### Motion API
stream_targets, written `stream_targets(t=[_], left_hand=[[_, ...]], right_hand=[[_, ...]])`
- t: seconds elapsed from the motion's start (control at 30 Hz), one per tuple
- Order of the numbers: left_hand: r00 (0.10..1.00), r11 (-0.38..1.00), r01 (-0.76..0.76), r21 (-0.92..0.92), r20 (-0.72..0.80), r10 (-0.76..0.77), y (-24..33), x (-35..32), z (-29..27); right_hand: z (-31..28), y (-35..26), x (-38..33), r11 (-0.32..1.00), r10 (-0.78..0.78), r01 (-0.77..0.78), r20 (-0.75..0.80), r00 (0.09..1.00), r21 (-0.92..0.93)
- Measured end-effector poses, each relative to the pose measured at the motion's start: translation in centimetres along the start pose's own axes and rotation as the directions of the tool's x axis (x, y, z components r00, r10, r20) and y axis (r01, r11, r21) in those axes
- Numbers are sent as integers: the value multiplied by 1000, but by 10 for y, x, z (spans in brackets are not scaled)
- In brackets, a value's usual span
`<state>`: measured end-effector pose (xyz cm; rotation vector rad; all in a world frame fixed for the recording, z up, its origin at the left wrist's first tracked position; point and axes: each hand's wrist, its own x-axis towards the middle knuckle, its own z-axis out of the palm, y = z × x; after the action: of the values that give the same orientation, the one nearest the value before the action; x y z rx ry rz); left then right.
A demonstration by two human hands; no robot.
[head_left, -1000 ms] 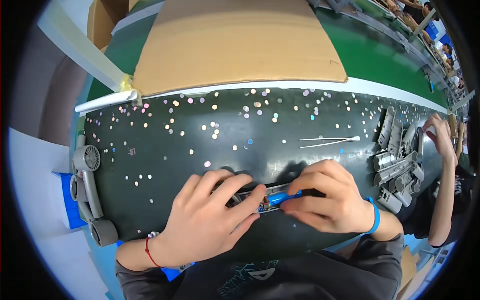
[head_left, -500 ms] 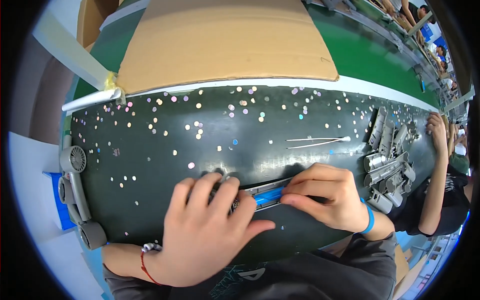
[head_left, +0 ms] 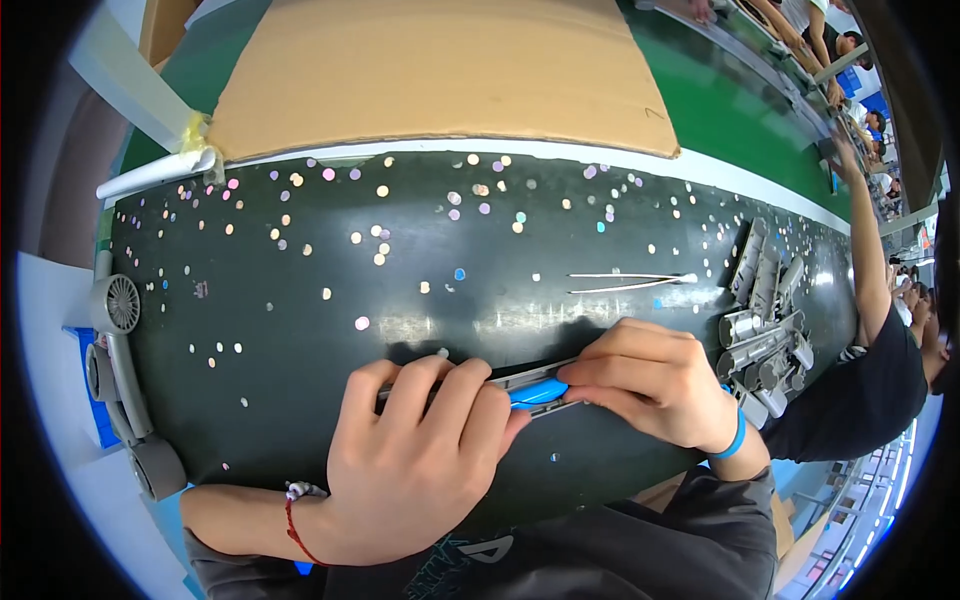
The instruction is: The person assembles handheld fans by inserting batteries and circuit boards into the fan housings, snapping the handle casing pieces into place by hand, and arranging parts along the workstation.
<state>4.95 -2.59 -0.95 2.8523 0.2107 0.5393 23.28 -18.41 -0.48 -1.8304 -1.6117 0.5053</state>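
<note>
My left hand (head_left: 415, 460) is curled over the left end of a long grey plastic housing half (head_left: 522, 378), its thumb against the near side. In the housing's hollow lies a blue cylindrical battery (head_left: 536, 393) with a thin dark wire along it. My right hand (head_left: 650, 385) pinches the right end of the battery between thumb and fingers, close to the housing's edges. The housing's left part is hidden under my left hand. Beyond my right hand, white-tipped metal tweezers (head_left: 640, 284) lie on the dark table (head_left: 470, 330).
Grey housing halves (head_left: 765, 345) are piled at the right. Grey handheld fans (head_left: 125, 370) line the left edge. Small coloured round dots (head_left: 380, 240) are scattered over the table. A cardboard sheet (head_left: 450, 80) lies beyond the far edge. A co-worker's arm (head_left: 870, 240) reaches out at the right.
My left hand's fingers have closed in around the housing and its thumb has tucked in. The battery shows slightly tilted under my right fingers. The co-worker's arm has stretched farther away.
</note>
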Motion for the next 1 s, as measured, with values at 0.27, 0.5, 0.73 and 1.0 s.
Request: stream_targets(t=[0.27, 0.5, 0.73, 1.0], left_hand=[[992, 1000, 29, 6, 124, -29, 2, 14, -3], [973, 998, 63, -2, 223, -61, 7, 11, -27], [975, 996, -88, -14, 204, 89, -3, 6, -18], [966, 990, -135, -40, 218, 140, -7, 11, -7]], right_hand=[[-12, 2, 2, 921, -227, 253, 120, 966, -295], [-3, -8, 3, 854, -276, 339, 210, 938, -393], [-1, 6, 1, 945, -242, 267, 145, 959, -188], [2, -5, 0, 866, -289, 300, 89, 953, -399]])
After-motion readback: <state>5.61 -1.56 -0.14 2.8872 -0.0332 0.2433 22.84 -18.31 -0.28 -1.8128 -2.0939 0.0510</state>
